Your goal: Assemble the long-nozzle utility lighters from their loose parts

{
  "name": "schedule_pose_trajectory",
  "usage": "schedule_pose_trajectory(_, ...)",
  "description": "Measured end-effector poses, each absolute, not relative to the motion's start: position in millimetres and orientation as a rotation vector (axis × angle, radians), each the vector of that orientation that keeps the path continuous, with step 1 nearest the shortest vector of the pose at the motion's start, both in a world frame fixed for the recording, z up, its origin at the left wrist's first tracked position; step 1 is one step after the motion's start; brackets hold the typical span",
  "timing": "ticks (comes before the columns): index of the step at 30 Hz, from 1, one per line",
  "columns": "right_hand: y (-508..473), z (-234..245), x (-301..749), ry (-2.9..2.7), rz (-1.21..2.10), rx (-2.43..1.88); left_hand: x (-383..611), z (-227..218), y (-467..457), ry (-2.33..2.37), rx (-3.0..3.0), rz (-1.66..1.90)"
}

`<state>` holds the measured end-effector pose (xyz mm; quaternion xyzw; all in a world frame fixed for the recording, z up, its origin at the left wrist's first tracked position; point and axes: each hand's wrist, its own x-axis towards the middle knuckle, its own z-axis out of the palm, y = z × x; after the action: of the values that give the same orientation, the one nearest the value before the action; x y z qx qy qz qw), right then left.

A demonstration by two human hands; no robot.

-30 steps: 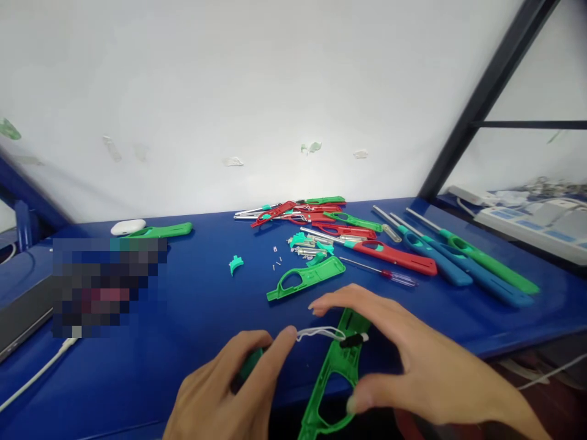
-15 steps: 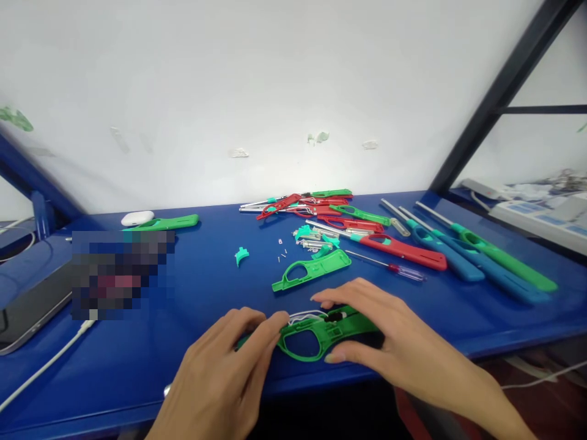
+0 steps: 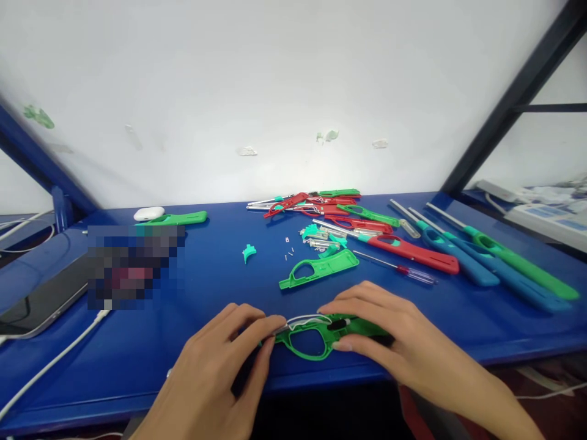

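Near the table's front edge lies a green half shell of a long-nosed lighter (image 3: 308, 356), its trigger loop facing me. A white wire (image 3: 306, 319) and a small black part (image 3: 338, 324) sit along its upper side. My left hand (image 3: 220, 357) pinches the shell's left, narrow end, where a bit of metal shows at the fingertips. My right hand (image 3: 389, 333) is closed round the shell's right part, thumb below and fingers above. Beyond them lies a second green half shell (image 3: 337, 263) with its inside up.
Further back are lighter parts in a pile (image 3: 321, 209), a teal trigger (image 3: 248, 252), a screwdriver (image 3: 415, 274), a red lighter (image 3: 419, 253) and blue and green lighters (image 3: 527, 263) at right. A phone (image 3: 50, 296), a cable (image 3: 55, 360) and a white case (image 3: 148, 214) are at left.
My right thumb and fingers have closed in on the shell's right part. My left hand still pinches its left end. The whole view has shifted slightly.
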<state>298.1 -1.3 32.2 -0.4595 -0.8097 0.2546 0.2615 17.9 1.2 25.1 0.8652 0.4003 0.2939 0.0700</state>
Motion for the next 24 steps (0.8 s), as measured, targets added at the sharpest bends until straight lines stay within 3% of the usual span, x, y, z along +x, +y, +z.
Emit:
schedule_pose_trajectory(17,-0.4,32.0,298.4,-2.198,0.706,-1.255,1.9,17.5,6.2,1.198,2.556,0.974)
schedule_pose_trajectory(24,-0.7,31.1,298.5,-2.212,0.635,-1.223,0.7,22.9,-0.6,1.248,2.652,0.78)
